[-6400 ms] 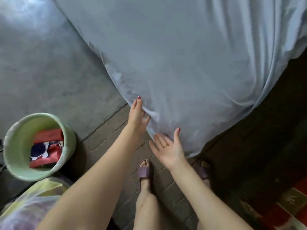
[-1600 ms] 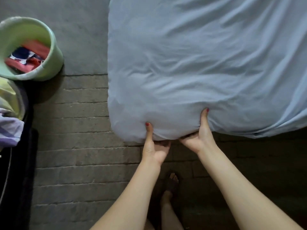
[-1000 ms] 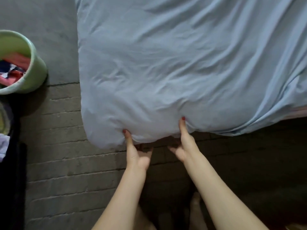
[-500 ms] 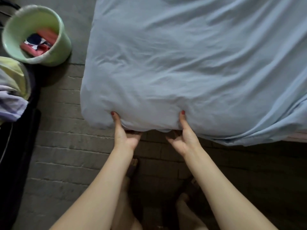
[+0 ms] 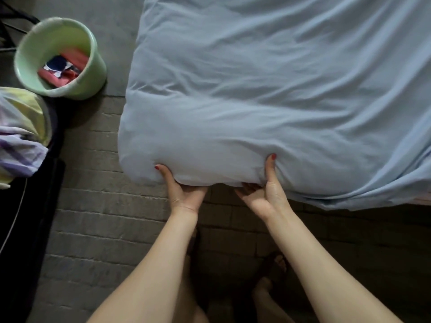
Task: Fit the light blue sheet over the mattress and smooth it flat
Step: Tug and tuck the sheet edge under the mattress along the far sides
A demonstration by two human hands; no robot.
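The light blue sheet (image 5: 268, 94) covers the mattress and is wrinkled, with loose folds hanging at the right edge. Both hands hold the near left corner. My left hand (image 5: 184, 192) grips the corner from below, thumb up on the sheet's side, fingers hidden underneath. My right hand (image 5: 265, 194) grips the same edge a little to the right, thumb pressed up against the sheet, fingers curled under it. The mattress itself is hidden by the sheet.
A pale green bucket (image 5: 93, 71) with red and blue cloth inside stands on the floor left of the bed. A yellow and purple fabric pile (image 5: 21, 136) lies on a dark object at far left. Brick floor (image 5: 105, 217) and my feet are below.
Both hands have stayed on the corner edge. The left hand slid slightly left along the corner, and the view shifted a little, bringing the bucket more into sight.
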